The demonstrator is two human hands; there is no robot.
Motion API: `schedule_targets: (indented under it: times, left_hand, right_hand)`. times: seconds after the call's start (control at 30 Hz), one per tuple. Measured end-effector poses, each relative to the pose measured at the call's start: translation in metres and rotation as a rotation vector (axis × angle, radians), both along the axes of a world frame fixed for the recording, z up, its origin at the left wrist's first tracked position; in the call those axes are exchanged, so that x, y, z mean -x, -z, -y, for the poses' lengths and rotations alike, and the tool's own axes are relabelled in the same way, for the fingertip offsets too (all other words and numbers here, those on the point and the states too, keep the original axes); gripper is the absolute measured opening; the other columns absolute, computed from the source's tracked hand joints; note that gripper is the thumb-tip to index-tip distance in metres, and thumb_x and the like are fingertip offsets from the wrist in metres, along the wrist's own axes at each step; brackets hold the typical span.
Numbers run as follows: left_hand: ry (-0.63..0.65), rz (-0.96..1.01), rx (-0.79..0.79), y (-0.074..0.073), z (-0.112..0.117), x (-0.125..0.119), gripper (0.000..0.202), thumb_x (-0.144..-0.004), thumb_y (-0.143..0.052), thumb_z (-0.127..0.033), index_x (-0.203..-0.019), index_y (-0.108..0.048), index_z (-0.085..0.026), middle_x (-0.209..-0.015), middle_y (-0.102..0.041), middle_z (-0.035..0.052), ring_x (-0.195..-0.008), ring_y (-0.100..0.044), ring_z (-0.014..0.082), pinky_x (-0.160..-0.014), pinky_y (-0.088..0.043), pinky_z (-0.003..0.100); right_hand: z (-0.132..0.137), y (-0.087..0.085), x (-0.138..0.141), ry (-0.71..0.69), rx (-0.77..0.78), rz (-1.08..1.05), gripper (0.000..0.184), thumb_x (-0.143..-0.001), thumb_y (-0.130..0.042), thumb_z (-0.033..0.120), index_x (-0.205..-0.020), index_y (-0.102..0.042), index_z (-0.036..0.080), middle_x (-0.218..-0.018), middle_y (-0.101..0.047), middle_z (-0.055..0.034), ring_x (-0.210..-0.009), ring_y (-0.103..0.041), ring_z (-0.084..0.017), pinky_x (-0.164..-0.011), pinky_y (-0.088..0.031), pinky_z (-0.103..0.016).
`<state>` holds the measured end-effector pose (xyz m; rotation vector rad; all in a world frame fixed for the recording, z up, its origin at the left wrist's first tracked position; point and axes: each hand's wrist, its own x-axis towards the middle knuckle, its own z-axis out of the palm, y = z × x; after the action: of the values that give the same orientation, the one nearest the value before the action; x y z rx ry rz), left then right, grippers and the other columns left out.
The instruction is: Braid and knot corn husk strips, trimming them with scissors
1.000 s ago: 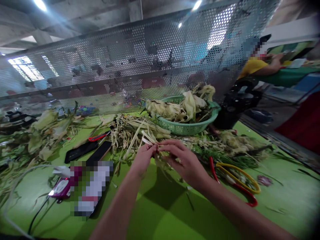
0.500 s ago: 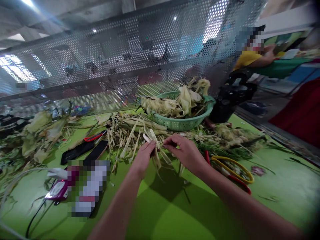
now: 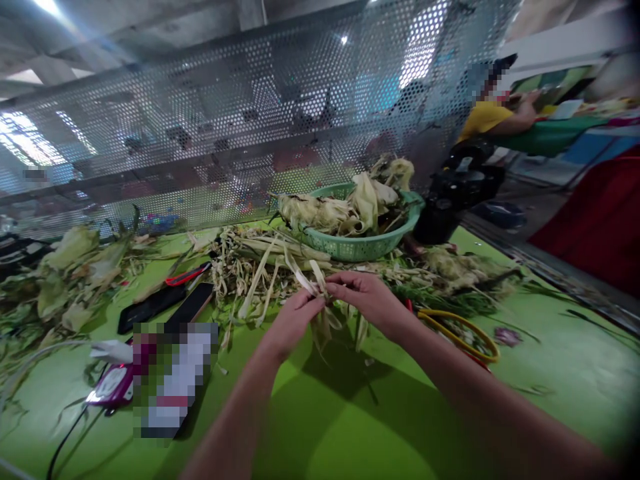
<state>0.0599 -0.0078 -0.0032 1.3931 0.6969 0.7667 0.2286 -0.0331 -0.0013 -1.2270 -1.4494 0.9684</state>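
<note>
Over the green table (image 3: 350,427), my left hand (image 3: 293,321) and my right hand (image 3: 367,297) meet at a small bundle of pale dried husk strips (image 3: 320,300). Both hands pinch the strips, fingers closed round them. The strips fan up to the left and hang down between the hands. A heap of similar dried strips (image 3: 255,263) lies just behind. Further back stands a green plastic basket (image 3: 370,247) filled with pale husks.
Two dark phones (image 3: 165,307) and a red-handled tool (image 3: 187,273) lie left of the hands. Yellow- and red-handled scissors (image 3: 465,330) lie at the right. Husk piles (image 3: 70,267) cover the left. A perforated metal screen (image 3: 250,120) backs the table. Another person (image 3: 493,117) works far right.
Both hands have kept hold of the strips and shifted slightly together; the strip ends now stand higher above the fingers and more strips dangle below. The view has drifted a little.
</note>
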Motion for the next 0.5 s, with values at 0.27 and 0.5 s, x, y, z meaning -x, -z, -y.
schedule_targets:
  times: [0.27,0.5]
  left_hand:
    - [0.086,-0.011,0.088,0.005,0.004,-0.004,0.024,-0.076,-0.063,-0.034,-0.091,-0.07,-0.017,-0.084,-0.064,0.0047,-0.083,-0.056,0.0183,-0.079,-0.042,0.03]
    - [0.06,-0.028,0.081,0.006,0.004,-0.004,0.026,-0.076,-0.063,-0.039,-0.089,-0.069,-0.018,-0.082,-0.066,0.0047,-0.08,-0.057,0.0175,-0.078,-0.043,0.029]
  right_hand:
    - [0.002,0.003,0.007,0.097,0.034,-0.221,0.021,-0.07,-0.069,0.035,-0.07,-0.06,0.017,-0.063,-0.056,0.0027,-0.058,-0.048,-0.012,-0.057,-0.039,-0.026]
    - [-0.004,0.003,-0.003,0.127,0.028,-0.1,0.022,-0.073,-0.066,0.038,-0.075,-0.06,0.017,-0.063,-0.054,0.0029,-0.053,-0.044,-0.01,-0.051,-0.035,-0.024]
